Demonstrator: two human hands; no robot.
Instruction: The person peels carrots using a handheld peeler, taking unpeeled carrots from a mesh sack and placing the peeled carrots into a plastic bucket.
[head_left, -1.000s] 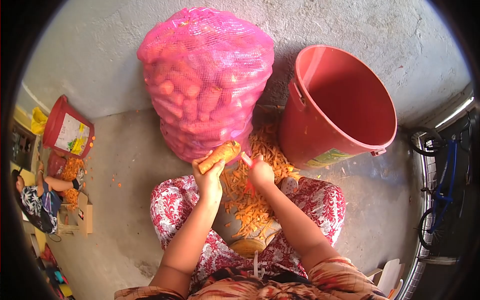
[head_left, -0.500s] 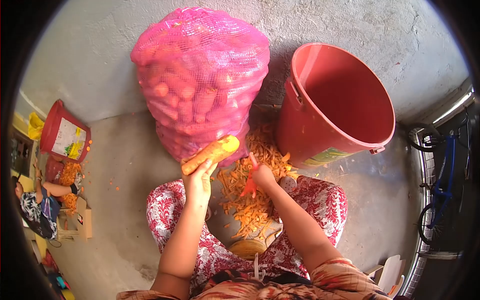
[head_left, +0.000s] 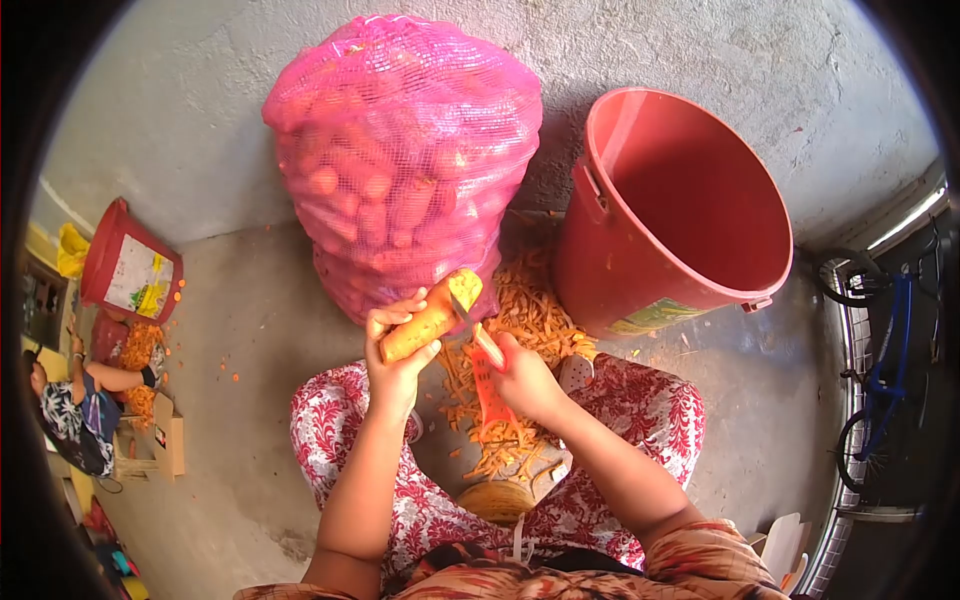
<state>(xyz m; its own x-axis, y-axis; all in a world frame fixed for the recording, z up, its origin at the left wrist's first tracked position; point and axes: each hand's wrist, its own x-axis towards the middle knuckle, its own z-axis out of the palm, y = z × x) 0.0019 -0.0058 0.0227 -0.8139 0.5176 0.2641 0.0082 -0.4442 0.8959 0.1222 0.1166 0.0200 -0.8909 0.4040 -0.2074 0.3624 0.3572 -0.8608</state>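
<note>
Your carrot (head_left: 420, 328) is orange along its body, with a paler yellow patch at its upper end. Half a second ago the knife (head_left: 488, 347) was apart from it; now the blade meets the carrot near that end. The carrot slants in your left hand (head_left: 394, 352), fingers and thumb closed round its lower part. Your right hand (head_left: 527, 380), just beside, grips the knife and a red perforated piece (head_left: 488, 392).
</note>
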